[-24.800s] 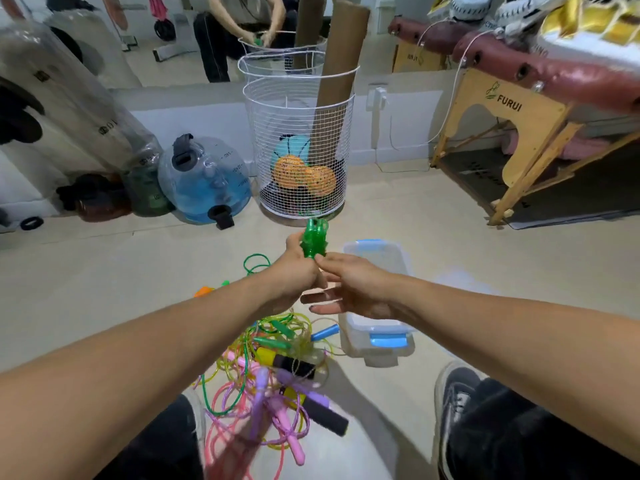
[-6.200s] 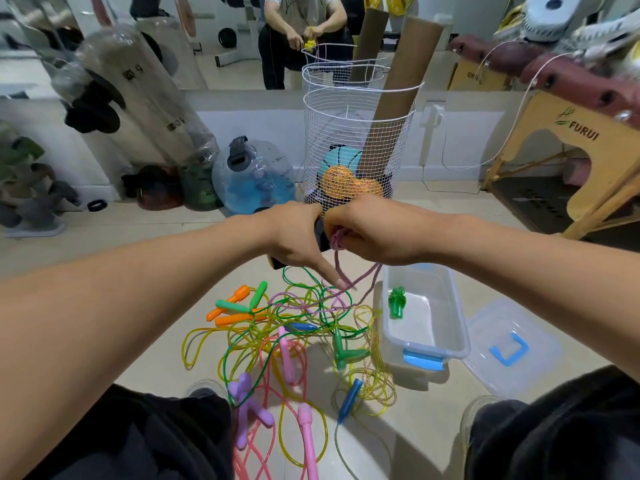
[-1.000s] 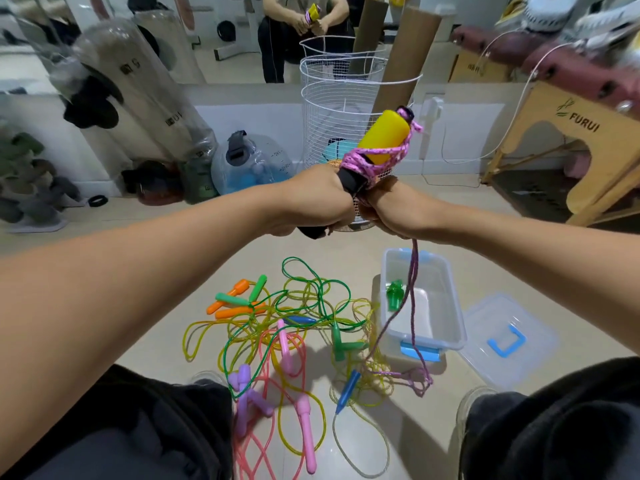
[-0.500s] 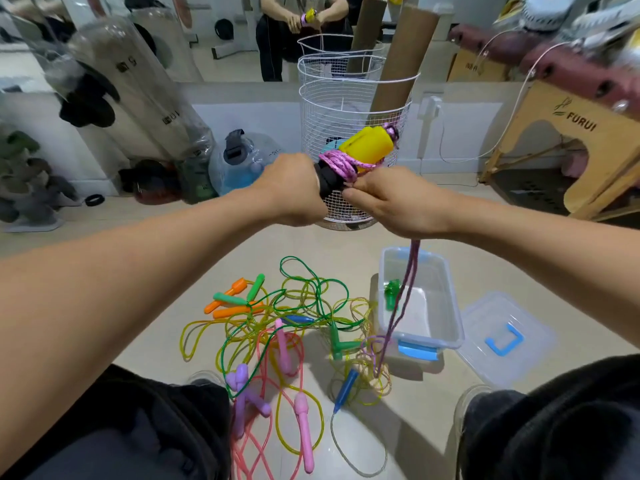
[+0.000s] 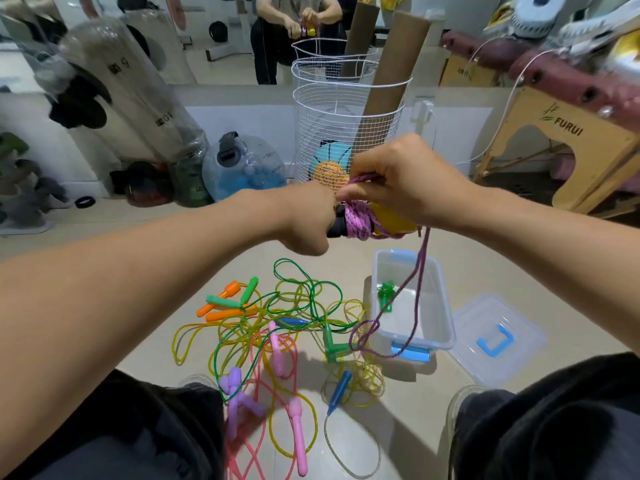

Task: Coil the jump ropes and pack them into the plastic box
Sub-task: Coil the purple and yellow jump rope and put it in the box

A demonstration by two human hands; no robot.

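Observation:
My left hand [image 5: 306, 220] grips the black end of a yellow-and-black jump-rope handle [image 5: 391, 220], held up in front of me. Purple braided rope [image 5: 356, 221] is wound in several turns around that handle. My right hand [image 5: 401, 181] pinches the rope above the handle, and the loose length [image 5: 417, 282] hangs down over the clear plastic box [image 5: 445, 327]. A coiled green rope [image 5: 386, 296] lies inside the box. On the floor to the left lies a tangle of green, yellow and pink ropes [image 5: 277, 327] with coloured handles.
The box's clear lid [image 5: 495, 337] with a blue handle lies to the right of the box. A white wire basket [image 5: 346, 123] with balls and cardboard tubes stands behind. Water bags [image 5: 242, 164] sit at the left wall, a wooden bench [image 5: 568, 140] at the right. My knees frame the bottom.
The handle has tipped from pointing upward to lying lower and level. My right hand has come over the top with the rope, adding turns; the hanging loop is shorter.

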